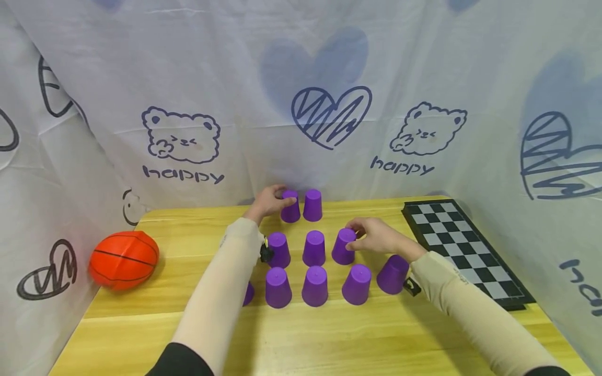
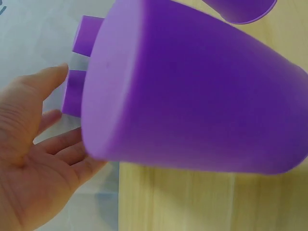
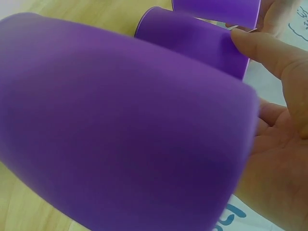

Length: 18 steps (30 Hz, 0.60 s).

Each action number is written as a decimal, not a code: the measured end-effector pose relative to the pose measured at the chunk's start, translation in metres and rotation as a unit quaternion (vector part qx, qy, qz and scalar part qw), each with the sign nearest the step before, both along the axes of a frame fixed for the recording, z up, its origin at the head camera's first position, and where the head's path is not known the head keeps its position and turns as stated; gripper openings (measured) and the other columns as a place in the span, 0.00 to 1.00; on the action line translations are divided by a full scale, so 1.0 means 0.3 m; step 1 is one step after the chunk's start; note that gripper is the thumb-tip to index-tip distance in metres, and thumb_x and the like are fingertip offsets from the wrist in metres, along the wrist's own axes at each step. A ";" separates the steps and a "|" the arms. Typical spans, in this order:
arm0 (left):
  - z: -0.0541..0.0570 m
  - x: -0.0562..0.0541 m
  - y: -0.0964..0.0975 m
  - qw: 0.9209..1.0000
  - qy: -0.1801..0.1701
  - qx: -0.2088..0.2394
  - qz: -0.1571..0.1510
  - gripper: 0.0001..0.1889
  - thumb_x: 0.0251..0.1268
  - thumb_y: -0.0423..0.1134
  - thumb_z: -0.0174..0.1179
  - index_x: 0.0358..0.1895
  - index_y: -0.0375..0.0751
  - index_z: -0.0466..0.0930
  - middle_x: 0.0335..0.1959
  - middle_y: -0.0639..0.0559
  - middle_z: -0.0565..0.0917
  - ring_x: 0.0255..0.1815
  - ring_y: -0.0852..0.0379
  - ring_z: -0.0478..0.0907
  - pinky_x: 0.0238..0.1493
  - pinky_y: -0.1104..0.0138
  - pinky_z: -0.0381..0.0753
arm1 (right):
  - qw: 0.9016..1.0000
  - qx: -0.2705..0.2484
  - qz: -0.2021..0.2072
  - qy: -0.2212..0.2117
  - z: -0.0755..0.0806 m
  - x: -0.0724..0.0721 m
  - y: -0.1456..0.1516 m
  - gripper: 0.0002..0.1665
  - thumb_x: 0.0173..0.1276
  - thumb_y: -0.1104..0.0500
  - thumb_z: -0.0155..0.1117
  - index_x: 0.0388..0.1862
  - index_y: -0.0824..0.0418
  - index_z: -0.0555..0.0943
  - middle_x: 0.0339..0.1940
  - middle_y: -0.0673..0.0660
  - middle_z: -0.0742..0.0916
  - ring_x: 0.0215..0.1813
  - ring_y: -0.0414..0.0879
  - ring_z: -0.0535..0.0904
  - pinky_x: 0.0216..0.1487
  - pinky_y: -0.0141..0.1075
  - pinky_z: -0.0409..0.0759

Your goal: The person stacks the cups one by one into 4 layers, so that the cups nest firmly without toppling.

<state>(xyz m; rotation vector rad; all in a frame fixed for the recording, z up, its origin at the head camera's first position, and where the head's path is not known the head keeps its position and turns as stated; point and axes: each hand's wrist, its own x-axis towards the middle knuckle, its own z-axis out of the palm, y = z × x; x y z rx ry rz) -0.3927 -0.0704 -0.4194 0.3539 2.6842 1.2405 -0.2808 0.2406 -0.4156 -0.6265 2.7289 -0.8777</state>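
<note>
Upside-down purple cups stand in rows on the table. At the back, my left hand (image 1: 269,201) holds the left cup (image 1: 290,208) of a pair, thumb in front and fingers behind; its neighbour (image 1: 312,206) stands just to the right. My right hand (image 1: 376,236) grips the right-hand cup (image 1: 344,247) of the middle row between thumb and fingers. The other two in that row are a left cup (image 1: 279,250) and a centre cup (image 1: 313,249). Several more form the front row, including a middle cup (image 1: 314,286); my left sleeve partly hides the leftmost cup (image 1: 248,294).
An orange basketball-patterned ball (image 1: 124,260) lies at the table's left edge. On the right is a black-and-white checkered board (image 1: 463,245). A front-row cup (image 1: 393,274) stands close to my right wrist. White printed cloth (image 1: 254,151) hangs behind and on both sides.
</note>
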 end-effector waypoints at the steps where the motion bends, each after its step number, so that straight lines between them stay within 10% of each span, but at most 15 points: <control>1: 0.004 0.002 -0.003 1.000 0.000 -0.002 -0.001 0.39 0.75 0.49 0.64 0.80 0.31 0.62 0.73 0.27 0.73 0.73 0.33 0.74 0.74 0.48 0.76 | 1.000 0.000 0.000 0.000 0.000 0.000 0.001 0.26 0.66 0.55 0.77 0.59 0.65 0.82 0.52 0.59 0.90 0.57 0.55 0.85 0.62 0.50 0.85; 18: 0.132 0.051 -0.126 0.997 -0.042 -0.054 -0.019 0.48 0.78 0.60 0.57 0.86 0.37 0.43 0.76 0.27 0.70 0.64 0.34 0.81 0.65 0.48 0.83 | 0.997 -0.037 -0.057 0.028 0.077 -0.018 0.016 0.29 0.64 0.53 0.77 0.59 0.64 0.78 0.52 0.61 0.89 0.57 0.55 0.84 0.61 0.51 0.84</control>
